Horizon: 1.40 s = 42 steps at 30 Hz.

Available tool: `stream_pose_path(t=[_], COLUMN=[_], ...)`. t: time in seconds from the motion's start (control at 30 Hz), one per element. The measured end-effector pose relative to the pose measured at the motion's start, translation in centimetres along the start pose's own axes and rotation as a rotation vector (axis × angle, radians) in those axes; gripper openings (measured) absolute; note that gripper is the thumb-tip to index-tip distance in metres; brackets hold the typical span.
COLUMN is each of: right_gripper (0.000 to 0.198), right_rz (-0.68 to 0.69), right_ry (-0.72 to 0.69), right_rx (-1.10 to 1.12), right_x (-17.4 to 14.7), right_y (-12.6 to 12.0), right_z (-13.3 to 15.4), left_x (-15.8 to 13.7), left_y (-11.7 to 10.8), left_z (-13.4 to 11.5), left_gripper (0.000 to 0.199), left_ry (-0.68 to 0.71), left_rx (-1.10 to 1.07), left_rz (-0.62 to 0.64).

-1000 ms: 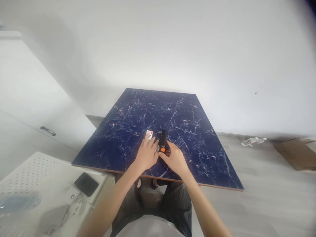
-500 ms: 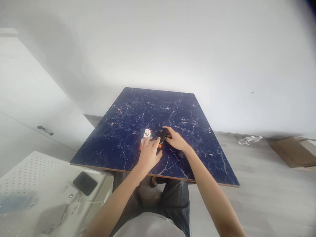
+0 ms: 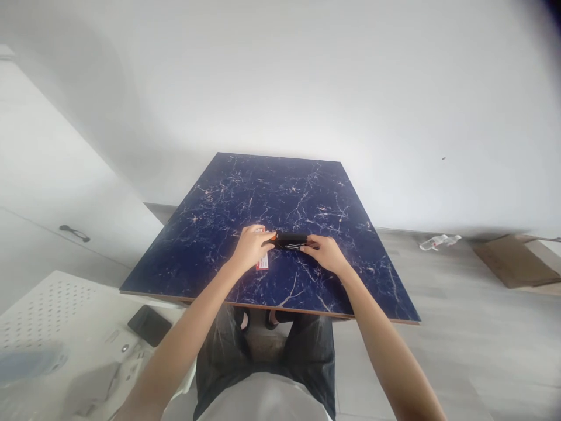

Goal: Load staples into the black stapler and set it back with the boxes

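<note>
A black, tube-like object with an orange part at its left end (image 3: 290, 238) lies crosswise between my hands, over the middle of the table. My left hand (image 3: 250, 248) pinches the orange end between thumb and fingers. At the other end, the thumb and fingers of my right hand (image 3: 325, 252) grip the black body. Thin pale lines show along the object's near side; its exact kind is unclear. Under and beside my left hand is a red and white printed card (image 3: 263, 263), partly covered by the hand.
The blue marbled table (image 3: 289, 199) has a wooden front edge close to my legs. At the lower left, a white perforated surface (image 3: 65, 298) bears a dark phone-like slab (image 3: 149, 325). Clear plastic bottles (image 3: 439, 242) and a cardboard box (image 3: 517, 260) are on the floor at right.
The black object has turned from nearly upright in view to crosswise, orange end left. My left hand has shifted up and left, onto that end; my right hand has moved slightly right.
</note>
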State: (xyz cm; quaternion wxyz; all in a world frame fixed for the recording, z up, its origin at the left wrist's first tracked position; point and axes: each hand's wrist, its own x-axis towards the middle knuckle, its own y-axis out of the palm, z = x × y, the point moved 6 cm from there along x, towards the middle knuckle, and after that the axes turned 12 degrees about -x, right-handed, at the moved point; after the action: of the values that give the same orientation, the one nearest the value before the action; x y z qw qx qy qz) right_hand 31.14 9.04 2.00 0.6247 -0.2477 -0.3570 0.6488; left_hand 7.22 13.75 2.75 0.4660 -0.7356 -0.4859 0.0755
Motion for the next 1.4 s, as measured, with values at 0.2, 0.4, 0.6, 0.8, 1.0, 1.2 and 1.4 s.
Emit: stream_pose_path(t=[0.2,0.4,0.6,0.8,1.0,1.2,1.4], right_gripper=[0.011,0.021,0.022,0.024,0.020,0.030,0.025], right_rz=[-0.003,-0.060,-0.085,-0.216,-0.296,-0.218,0.161], right_ry=[-0.032,-0.013,0.012,-0.058,-0.150,-0.214,0.027], right_rx=[0.004,-0.069,-0.122,-0.172,-0.209,-0.552,-0.883], right_x=[0.0,-0.5,-1.5,-2.4,-3.8,0.9,10.0], right_y=[0.0,-0.6,-2.8,-4.0,0.8,4.8,4.9], right_z=[-0.3,-1.7,-4.2,-2.0,5.9,12.1,13.3], left_x=[0.3,0.2,0.2,-2.0,-5.6,-5.7,-5.8], left_y=[0.0,-0.1,0.0,-0.6,-1.9,-2.8,-2.6], left_z=[0.6,0.6,0.6,-1.1,-0.3,1.1,1.3], left_gripper=[0.029,0.029,0.030,0.070,0.053,0.049,0.048], left_ry=[0.038,0.058,0.006,-0.029,-0.072,-0.088,-0.099], left_rx=[-0.015,-0.023,-0.022,0.040,0.123,0.124,0.130], left_rz=[-0.010,-0.007,-0.009,0.034,0.017,-0.021,-0.040])
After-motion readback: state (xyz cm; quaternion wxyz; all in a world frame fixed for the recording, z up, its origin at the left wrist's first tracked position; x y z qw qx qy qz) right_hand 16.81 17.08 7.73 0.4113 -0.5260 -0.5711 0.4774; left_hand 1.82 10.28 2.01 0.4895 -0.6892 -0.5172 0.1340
